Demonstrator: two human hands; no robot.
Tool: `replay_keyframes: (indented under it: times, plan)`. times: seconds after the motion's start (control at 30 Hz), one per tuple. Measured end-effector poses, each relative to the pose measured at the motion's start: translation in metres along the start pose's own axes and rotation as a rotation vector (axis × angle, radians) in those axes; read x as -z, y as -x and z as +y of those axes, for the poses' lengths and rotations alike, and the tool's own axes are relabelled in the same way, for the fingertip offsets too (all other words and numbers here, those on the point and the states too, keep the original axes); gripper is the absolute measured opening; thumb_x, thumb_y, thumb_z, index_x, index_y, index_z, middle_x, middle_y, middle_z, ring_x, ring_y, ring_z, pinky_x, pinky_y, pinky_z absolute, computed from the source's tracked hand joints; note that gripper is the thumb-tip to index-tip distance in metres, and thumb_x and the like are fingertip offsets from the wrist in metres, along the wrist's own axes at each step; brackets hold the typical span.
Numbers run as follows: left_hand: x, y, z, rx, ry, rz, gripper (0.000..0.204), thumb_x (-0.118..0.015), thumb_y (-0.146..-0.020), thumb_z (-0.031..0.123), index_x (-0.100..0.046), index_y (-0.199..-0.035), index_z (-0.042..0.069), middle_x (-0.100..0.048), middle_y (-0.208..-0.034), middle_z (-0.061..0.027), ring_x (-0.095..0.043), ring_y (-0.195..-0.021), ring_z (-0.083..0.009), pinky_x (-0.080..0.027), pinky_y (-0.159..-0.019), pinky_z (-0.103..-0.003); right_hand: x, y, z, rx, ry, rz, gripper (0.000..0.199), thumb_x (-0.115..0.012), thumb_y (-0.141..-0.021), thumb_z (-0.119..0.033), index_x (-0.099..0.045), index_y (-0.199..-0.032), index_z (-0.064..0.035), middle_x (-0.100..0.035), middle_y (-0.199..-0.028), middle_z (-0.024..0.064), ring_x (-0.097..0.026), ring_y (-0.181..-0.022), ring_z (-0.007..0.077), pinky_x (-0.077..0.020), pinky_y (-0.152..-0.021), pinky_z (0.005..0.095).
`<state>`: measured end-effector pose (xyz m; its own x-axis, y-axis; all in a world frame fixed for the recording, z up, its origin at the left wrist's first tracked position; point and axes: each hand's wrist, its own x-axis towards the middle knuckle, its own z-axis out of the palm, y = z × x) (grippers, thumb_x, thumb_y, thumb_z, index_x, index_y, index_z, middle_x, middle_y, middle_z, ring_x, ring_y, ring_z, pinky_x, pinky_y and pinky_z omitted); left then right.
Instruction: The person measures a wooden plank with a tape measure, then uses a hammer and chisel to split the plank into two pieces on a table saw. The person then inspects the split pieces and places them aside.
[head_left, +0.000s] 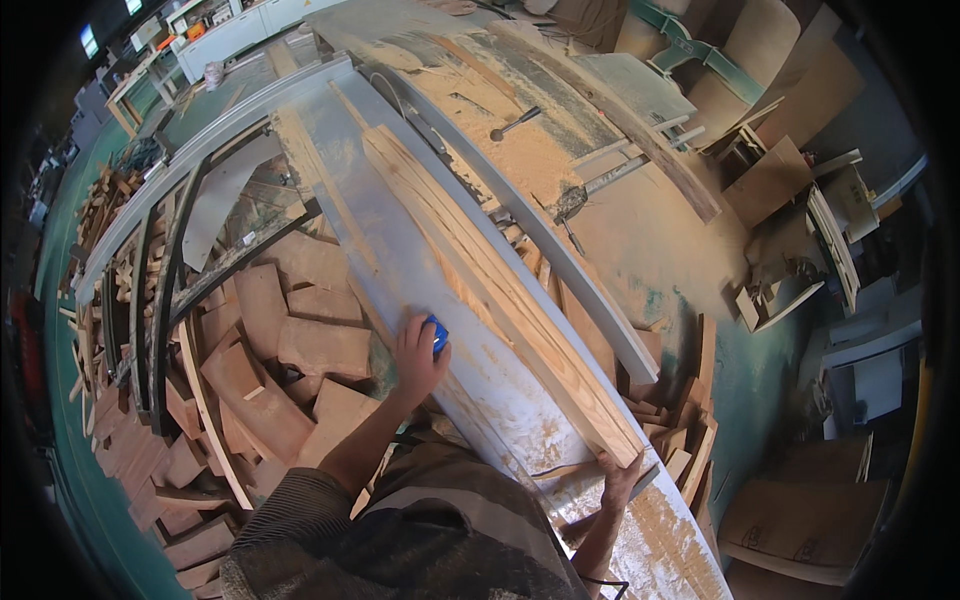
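My left hand (419, 358) is closed on a small rounded blue object (437, 334), above the left side of a long grey machine table (400, 255). Lengthwise on that table lie long pale wooden planks (490, 285), side by side and pressed close. They run from the far end down to my right hand (616, 480). That hand grips the near end of the planks, with some of its fingers hidden by the wood. A metal fence (560, 255) stretches along the table's right side, apart from the planks. Sawdust coats much of the table's near part.
Wood offcuts (320, 345) are heaped on the floor to the left, under an open metal frame (180, 270). More scraps (690, 430) lie right of the table. Beyond the fence, a sawdust-covered surface (520, 150) carries a metal lever (515, 124). Cardboard (810, 525) stands at lower right.
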<state>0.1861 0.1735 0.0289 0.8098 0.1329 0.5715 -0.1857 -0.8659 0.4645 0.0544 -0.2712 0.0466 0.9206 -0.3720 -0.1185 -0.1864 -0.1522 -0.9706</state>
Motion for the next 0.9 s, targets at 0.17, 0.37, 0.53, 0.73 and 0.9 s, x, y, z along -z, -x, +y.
replay_keyframes:
  times: [0.17, 0.37, 0.53, 0.73, 0.9]
  plan:
    - [0.0, 0.0, -0.002, 0.028, 0.012, 0.005, 0.047, -0.076, -0.075, 0.017, -0.057, -0.116, 0.003, -0.055, -0.125, -0.018, -0.054, -0.101, -0.0417, -0.045, -0.085, -0.051, -0.003, 0.003, 0.009, 0.043, 0.053, 0.043, 0.094, -0.091, -0.076, -0.034, -0.041, -0.148, 0.0001, -0.055, -0.136, 0.0147, -0.052, -0.125, 0.0273, -0.0389, -0.109, 0.0389]
    - [0.008, -0.002, -0.002, 0.066, 0.043, 0.003, 0.045, -0.076, -0.075, 0.017, -0.058, -0.114, 0.004, -0.055, -0.124, -0.0168, -0.054, -0.101, -0.0416, -0.043, -0.088, -0.052, 0.005, -0.007, -0.007, 0.028, 0.038, -0.026, 0.081, -0.088, -0.077, -0.039, -0.053, -0.14, -0.0007, -0.062, -0.124, 0.0121, -0.06, -0.107, 0.0225, -0.0494, -0.091, 0.0375]
    - [0.012, -0.001, -0.001, 0.073, 0.038, -0.002, 0.046, -0.076, -0.076, 0.015, -0.057, -0.117, 0.005, -0.054, -0.125, -0.015, -0.054, -0.103, -0.0404, -0.044, -0.087, -0.05, -0.008, 0.001, -0.013, -0.481, -0.218, 0.177, 0.066, -0.067, -0.089, -0.061, -0.061, -0.136, -0.0151, -0.066, -0.114, 0.0018, -0.059, -0.085, 0.0122, -0.0379, -0.053, 0.0282]
    - [0.004, 0.0, -0.008, 0.057, 0.075, -0.01, 0.044, -0.075, -0.077, 0.015, -0.057, -0.116, 0.005, -0.054, -0.126, -0.0159, -0.054, -0.102, -0.0405, -0.044, -0.086, -0.051, -0.012, 0.024, -0.021, -0.547, -0.231, 0.127, 0.063, -0.063, -0.09, -0.064, -0.063, -0.134, -0.0189, -0.067, -0.104, -0.0017, -0.058, -0.072, 0.0117, -0.0348, -0.05, 0.0263]
    - [0.003, 0.0, -0.006, 0.058, 0.071, -0.016, 0.042, -0.075, -0.077, 0.018, -0.058, -0.114, 0.004, -0.054, -0.127, -0.0164, -0.054, -0.103, -0.0405, -0.045, -0.086, -0.051, -0.026, 0.037, -0.032, -0.536, -0.243, 0.188, 0.061, -0.063, -0.091, -0.064, -0.064, -0.128, -0.016, -0.067, -0.092, -0.0004, -0.056, -0.063, 0.0117, -0.0352, -0.048, 0.0251]
